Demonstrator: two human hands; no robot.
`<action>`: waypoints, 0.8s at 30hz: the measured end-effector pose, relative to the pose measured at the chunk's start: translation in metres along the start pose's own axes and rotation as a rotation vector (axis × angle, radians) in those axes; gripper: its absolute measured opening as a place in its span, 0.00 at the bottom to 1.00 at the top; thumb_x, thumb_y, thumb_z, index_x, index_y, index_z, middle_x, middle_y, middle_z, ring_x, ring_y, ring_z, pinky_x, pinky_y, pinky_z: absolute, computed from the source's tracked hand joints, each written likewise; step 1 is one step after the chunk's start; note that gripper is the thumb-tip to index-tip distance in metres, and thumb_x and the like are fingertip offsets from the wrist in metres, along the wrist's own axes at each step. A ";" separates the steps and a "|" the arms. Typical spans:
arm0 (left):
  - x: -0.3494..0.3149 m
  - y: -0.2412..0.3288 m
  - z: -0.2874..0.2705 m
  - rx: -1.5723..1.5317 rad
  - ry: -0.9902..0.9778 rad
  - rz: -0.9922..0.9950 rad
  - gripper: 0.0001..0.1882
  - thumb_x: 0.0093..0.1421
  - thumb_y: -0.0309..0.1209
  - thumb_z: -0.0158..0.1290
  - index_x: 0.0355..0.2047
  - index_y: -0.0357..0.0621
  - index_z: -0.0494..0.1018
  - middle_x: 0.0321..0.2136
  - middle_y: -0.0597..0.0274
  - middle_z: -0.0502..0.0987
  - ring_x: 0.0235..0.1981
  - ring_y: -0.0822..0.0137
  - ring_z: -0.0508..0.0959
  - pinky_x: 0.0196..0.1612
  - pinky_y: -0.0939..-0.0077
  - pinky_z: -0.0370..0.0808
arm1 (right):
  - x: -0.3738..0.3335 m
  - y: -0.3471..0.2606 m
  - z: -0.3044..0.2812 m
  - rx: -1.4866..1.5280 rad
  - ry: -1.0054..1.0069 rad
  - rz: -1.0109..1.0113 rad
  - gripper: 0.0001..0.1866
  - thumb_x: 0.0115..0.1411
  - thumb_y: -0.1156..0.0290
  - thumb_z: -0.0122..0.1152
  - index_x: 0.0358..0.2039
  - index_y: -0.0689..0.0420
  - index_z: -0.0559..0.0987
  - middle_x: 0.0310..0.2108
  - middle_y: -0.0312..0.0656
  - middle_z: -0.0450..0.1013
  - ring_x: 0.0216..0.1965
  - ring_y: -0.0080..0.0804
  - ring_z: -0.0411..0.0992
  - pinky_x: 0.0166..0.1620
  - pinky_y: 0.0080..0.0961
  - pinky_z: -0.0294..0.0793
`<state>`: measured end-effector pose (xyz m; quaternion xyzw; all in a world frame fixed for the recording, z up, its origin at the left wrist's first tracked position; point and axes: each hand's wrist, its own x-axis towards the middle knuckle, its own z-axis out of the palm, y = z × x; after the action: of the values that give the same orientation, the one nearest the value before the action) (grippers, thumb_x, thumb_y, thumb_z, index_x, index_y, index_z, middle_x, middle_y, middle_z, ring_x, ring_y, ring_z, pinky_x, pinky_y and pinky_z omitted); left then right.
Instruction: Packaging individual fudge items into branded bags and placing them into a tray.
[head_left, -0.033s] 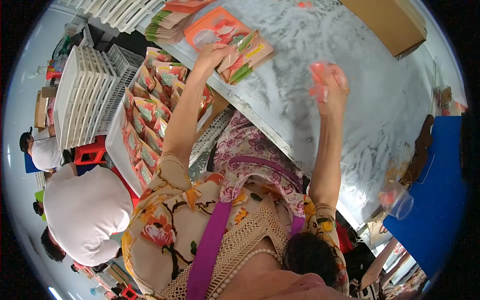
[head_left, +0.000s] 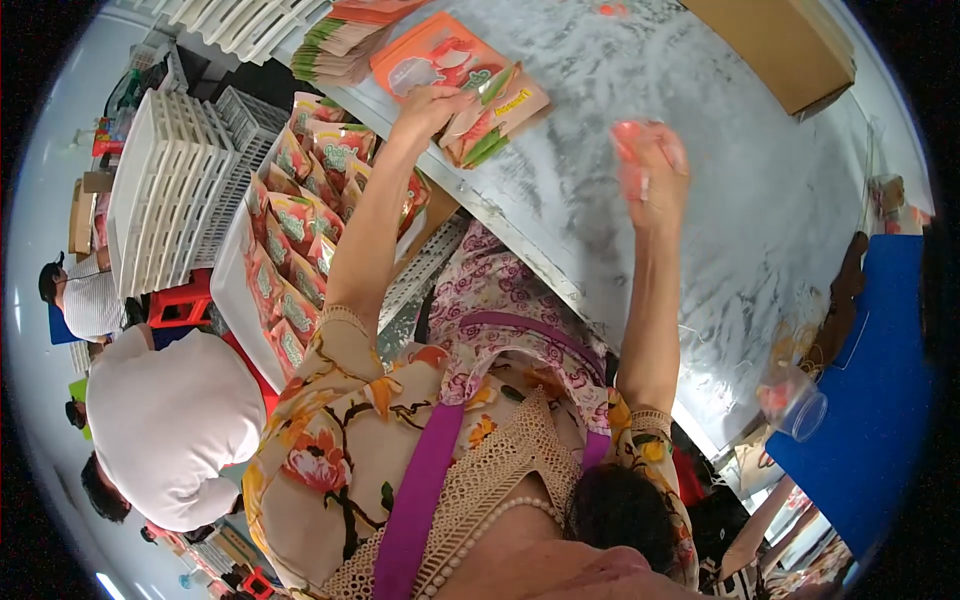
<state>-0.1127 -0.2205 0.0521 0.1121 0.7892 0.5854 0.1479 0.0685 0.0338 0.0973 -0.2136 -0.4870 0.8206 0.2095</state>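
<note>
My left hand [head_left: 430,110] is closed on the edge of a flat pouch [head_left: 512,118], beige and orange with green parts, over the near edge of the grey marbled table [head_left: 760,250]. Orange-red pouches [head_left: 430,50] lie flat just beyond that hand. In my right hand [head_left: 662,180], raised over the table to the right, are small pinkish-red pieces [head_left: 630,150], seemingly in clear wrappers; motion blurs them. A gap separates this hand from the pouch. Left of my left forearm, a white crate [head_left: 237,290] holds many plump pouches [head_left: 300,215] standing in rows.
A fanned stack of pouches [head_left: 335,50] lies at the table's far left. A cardboard box [head_left: 780,50] stands at the far right. Toward the right are a clear plastic jar [head_left: 800,405] and a blue surface [head_left: 860,400]. Stacked white crates [head_left: 165,190] and a seated person [head_left: 175,425] are at left.
My right hand has shifted slightly left with the pinkish-red pieces, toward the pouch. My left hand and its pouch have hardly moved.
</note>
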 end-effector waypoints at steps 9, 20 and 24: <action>-0.015 0.014 -0.004 0.225 -0.328 0.062 0.09 0.56 0.29 0.55 0.32 0.34 0.75 0.23 0.66 0.77 0.24 0.73 0.74 0.28 0.76 0.70 | 0.012 0.028 0.041 0.081 -0.131 0.134 0.08 0.56 0.71 0.62 0.37 0.53 0.75 0.36 0.34 0.75 0.31 0.22 0.73 0.24 0.18 0.70; -0.020 0.022 0.029 0.810 0.094 0.361 0.12 0.50 0.27 0.54 0.35 0.36 0.75 0.28 0.40 0.78 0.33 0.40 0.78 0.38 0.52 0.75 | 0.008 0.040 0.045 0.190 -0.157 0.188 0.13 0.56 0.72 0.64 0.40 0.53 0.73 0.38 0.36 0.75 0.33 0.26 0.75 0.24 0.18 0.71; -0.026 0.041 0.035 0.800 0.121 0.469 0.11 0.52 0.29 0.53 0.35 0.37 0.77 0.26 0.39 0.77 0.31 0.41 0.78 0.36 0.55 0.75 | 0.000 0.028 0.056 0.224 -0.157 0.168 0.12 0.56 0.74 0.63 0.40 0.54 0.72 0.37 0.37 0.75 0.32 0.26 0.75 0.24 0.17 0.69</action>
<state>-0.0752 -0.1867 0.0843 0.3012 0.9136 0.2582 -0.0896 0.0337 -0.0185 0.0963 -0.1644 -0.3878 0.8985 0.1238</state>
